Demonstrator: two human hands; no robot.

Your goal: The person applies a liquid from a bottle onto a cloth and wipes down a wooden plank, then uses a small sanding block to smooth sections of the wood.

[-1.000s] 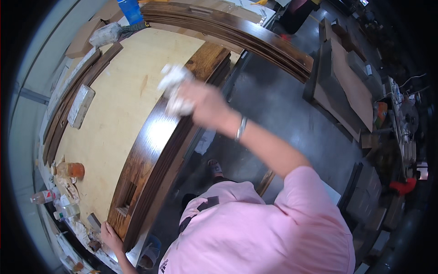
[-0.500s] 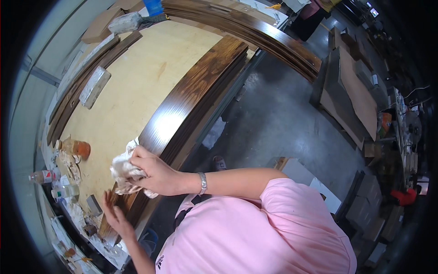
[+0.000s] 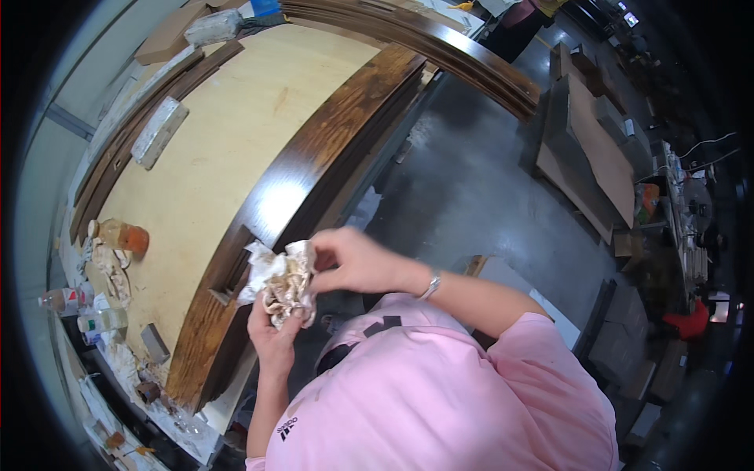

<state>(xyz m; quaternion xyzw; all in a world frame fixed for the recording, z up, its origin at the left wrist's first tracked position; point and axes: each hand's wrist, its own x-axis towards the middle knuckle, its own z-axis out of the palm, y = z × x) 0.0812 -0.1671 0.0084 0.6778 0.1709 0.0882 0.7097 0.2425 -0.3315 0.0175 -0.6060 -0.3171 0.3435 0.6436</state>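
A crumpled whitish cloth with brownish stains (image 3: 284,284) is held up between my two hands, over the front edge of a stack of boards. My left hand (image 3: 272,339) grips it from below, thumb pressed on the folds. From the right, my right hand (image 3: 353,261) pinches the cloth's edge with closed fingers; it is slightly blurred. Under and beyond the cloth lies the glossy dark-brown wood-grained board (image 3: 322,141) on top of the stack, with bright light reflected on its surface. Part of its near half is hidden behind the cloth.
Bottles, including one of orange liquid (image 3: 124,237), stand at the table's left side near a small grey block (image 3: 155,343). A pale wrapped block (image 3: 160,133) lies farther up the pale tabletop (image 3: 228,133). More brown boards (image 3: 471,71) cross the far end.
My right hand has moved right, off the board, with the cloth. My left hand has come up from the board's near end and taken hold of the cloth too.
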